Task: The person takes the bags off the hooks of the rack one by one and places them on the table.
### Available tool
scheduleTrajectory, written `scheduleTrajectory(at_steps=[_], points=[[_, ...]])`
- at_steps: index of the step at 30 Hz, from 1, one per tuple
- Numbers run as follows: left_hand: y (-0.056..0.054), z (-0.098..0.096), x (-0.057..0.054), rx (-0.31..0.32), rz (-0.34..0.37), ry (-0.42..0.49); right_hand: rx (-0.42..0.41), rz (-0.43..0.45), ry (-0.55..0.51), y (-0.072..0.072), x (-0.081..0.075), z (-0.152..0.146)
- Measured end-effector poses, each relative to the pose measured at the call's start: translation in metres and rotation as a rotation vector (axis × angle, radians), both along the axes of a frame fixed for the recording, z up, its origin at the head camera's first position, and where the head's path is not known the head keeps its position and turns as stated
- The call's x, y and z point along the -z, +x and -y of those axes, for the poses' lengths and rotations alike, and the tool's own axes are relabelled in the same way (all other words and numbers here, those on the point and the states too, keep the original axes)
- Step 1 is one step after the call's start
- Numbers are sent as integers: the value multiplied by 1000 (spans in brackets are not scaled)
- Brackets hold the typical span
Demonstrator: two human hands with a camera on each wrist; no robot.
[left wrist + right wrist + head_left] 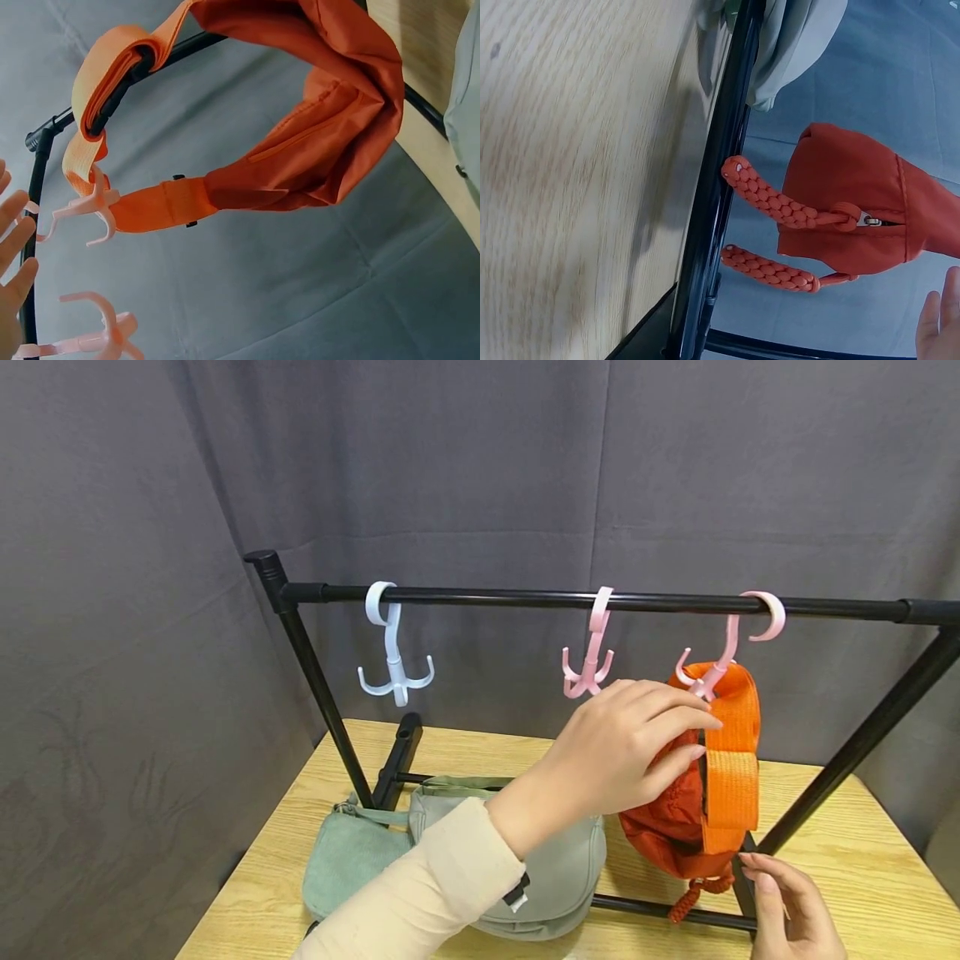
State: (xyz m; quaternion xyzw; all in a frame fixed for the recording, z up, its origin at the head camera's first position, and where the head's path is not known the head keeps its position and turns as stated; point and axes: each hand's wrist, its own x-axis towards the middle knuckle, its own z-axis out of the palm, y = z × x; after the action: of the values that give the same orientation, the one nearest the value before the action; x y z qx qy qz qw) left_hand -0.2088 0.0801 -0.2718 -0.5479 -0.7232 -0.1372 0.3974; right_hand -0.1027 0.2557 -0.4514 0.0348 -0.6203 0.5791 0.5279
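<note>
An orange bag (663, 822) hangs by its wide strap (733, 785) from the right pink four-prong hook (727, 647). Its strap loops over a prong in the left wrist view, with the bag body (337, 142) beyond. My left hand (637, 739) is beside the hook and strap, fingers extended and holding nothing. Below the bag's right side is my right hand (795, 906), its fingers loosely bent with nothing between them. Two braided zipper pulls (772, 202) dangle from the bag near the lower black bar.
A black rack's top rail (487, 597) also carries a middle pink hook (592, 660) and a light blue hook (393, 652). A grey-green bag (558, 877) and a small green pouch (348, 860) lie on the wooden table (847, 827). Grey curtain (480, 468) hangs behind.
</note>
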Motion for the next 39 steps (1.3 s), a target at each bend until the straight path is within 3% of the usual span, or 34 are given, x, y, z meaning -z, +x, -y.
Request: scheduleTrajectory(at_steps=[4, 7, 11, 14, 21, 28, 34, 39], points=[[-3, -3, -6, 4, -1, -2, 60, 60, 44, 1, -1, 3], [-5, -5, -12, 8, 26, 0, 35, 22, 51, 0, 1, 3], [-7, -9, -21, 9, 62, 5, 64, 58, 65, 2, 1, 2], [-7, -13, -26, -2, 46, 9, 84, 75, 71, 4, 2, 1], [-10, -21, -41, -23, -22, 28, -45, -72, 23, -1, 7, -3], [-18, -29, -57, -73, 12, 52, -8, -28, 61, 1, 14, -8], [-21, -44, -69, -130, 77, -42, -52, -45, 49, 2, 18, -12], [-24, -55, -77, -163, 68, -67, -30, -12, 50, 3, 19, -12]])
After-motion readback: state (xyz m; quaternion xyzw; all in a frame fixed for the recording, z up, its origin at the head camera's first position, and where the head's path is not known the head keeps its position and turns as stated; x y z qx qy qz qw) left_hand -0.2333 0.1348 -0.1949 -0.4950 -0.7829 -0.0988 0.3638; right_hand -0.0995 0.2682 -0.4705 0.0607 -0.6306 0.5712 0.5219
